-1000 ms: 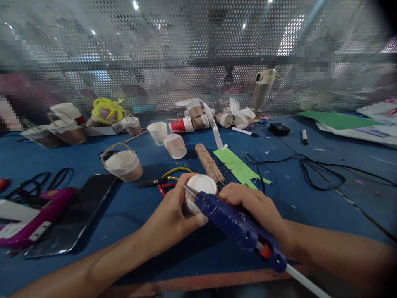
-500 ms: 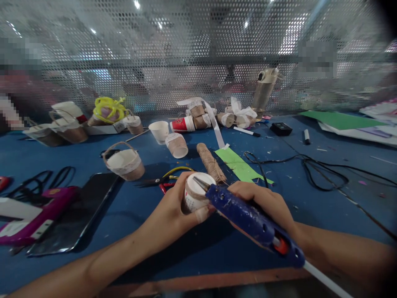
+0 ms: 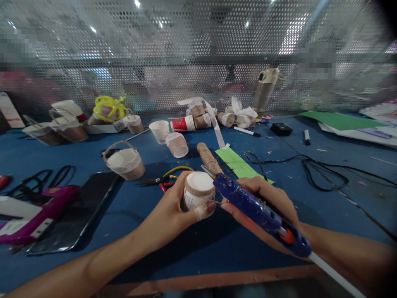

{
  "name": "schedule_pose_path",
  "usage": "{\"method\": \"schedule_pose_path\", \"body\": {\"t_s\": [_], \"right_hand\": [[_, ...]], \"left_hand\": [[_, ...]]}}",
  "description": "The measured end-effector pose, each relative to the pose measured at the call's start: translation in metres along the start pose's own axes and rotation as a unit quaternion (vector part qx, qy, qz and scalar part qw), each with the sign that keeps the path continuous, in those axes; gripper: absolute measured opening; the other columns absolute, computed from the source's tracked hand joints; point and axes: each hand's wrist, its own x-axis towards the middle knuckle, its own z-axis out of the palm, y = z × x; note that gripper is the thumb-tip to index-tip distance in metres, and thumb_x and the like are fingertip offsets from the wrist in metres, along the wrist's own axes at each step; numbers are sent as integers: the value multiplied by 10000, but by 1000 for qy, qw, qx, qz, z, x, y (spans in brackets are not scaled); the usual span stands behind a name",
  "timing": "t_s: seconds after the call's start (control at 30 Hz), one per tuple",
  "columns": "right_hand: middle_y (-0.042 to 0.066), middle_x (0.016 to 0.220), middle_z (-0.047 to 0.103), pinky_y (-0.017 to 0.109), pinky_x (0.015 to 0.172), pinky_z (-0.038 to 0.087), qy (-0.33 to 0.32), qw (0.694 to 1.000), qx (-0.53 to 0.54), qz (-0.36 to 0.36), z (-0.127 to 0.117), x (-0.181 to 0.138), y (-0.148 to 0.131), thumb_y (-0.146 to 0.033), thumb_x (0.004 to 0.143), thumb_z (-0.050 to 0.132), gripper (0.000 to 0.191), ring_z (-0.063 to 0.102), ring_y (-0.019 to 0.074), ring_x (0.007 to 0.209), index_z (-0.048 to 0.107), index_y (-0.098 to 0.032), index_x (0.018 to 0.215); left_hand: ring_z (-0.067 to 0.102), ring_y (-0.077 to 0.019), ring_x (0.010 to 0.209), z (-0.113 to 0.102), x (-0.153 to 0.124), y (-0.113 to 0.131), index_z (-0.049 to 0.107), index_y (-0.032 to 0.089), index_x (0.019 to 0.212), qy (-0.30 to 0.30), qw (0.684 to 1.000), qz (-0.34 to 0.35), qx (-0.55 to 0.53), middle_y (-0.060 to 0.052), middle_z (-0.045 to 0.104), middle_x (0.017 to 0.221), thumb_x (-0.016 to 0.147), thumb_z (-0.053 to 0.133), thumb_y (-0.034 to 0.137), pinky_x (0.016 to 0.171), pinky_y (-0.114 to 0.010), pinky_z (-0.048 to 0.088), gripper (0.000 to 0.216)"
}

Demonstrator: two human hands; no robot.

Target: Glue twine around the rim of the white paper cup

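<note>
Upside down in my left hand [image 3: 180, 205] is a white paper cup [image 3: 198, 198], with brown twine wound round it near its base. My left thumb, with a bandage on it, presses the cup's side. My right hand [image 3: 266, 203] grips a blue hot glue gun [image 3: 248, 203], a white glue stick [image 3: 333, 273] poking from its rear. The gun's metal nozzle points just right of the cup, apart from it. Between my right fingertips and the cup runs a thin strand of twine [image 3: 218, 202]. Behind the cup lies a roll of twine [image 3: 208, 157].
Scissors [image 3: 158, 181] lie behind my left hand. Left are a phone [image 3: 80, 211], a purple-and-white device [image 3: 46, 211] and a small handled bucket [image 3: 125, 163]. A green paper strip [image 3: 237, 161] and a black cable [image 3: 310, 165] lie right. More cups and a metal mesh [image 3: 186, 54] stand behind.
The glue gun has moved right, its nozzle leaving the cup's top. My right fingertips now hold the twine strand out from the cup. My left hand has barely moved.
</note>
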Motion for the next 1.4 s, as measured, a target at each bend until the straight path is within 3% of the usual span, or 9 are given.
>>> {"method": "schedule_pose_path", "body": {"t_s": [0.27, 0.47, 0.7, 1.13, 1.4], "right_hand": [[-63, 779, 683, 224, 653, 491, 22, 1000, 5, 14, 2, 1, 1, -68, 631, 775, 379, 654, 127, 663, 557, -233, 894], [-25, 766, 709, 234, 608, 493, 34, 998, 13, 50, 5, 5, -5, -134, 701, 750, 242, 667, 144, 649, 560, -211, 829], [-20, 800, 709, 246, 656, 505, 17, 998, 27, 57, 3, 4, -1, -152, 731, 749, 246, 667, 148, 692, 568, -223, 881], [-25, 794, 682, 241, 652, 491, 8, 997, 38, 60, 3, 4, 0, -152, 690, 797, 285, 652, 149, 717, 574, -219, 854], [-46, 705, 646, 214, 542, 441, 18, 997, 55, 41, 2, 5, -1, -166, 657, 826, 314, 590, 113, 599, 565, -210, 827]], "left_hand": [[571, -177, 935, 0, -1, 1, 490, 251, 1115, -8, 1000, -6, 12, 7, 594, 999, 809, 709, 336, 842, -292, 463, 386], [588, -216, 1006, -1, -1, 1, 486, 256, 1185, -19, 1000, -6, -1, -34, 611, 1137, 815, 704, 317, 861, -317, 468, 435], [590, -244, 1048, -1, -2, 10, 454, 238, 1225, -44, 999, -23, 6, -69, 595, 1188, 808, 711, 317, 896, -349, 471, 497], [588, -212, 1039, -4, -3, 2, 430, 290, 1235, -80, 996, -28, -24, -22, 594, 1145, 806, 720, 299, 941, -353, 450, 518], [571, -221, 1080, -7, -3, -1, 433, 285, 1260, -105, 994, -15, -36, -30, 596, 1161, 823, 703, 249, 965, -354, 440, 515]]}}
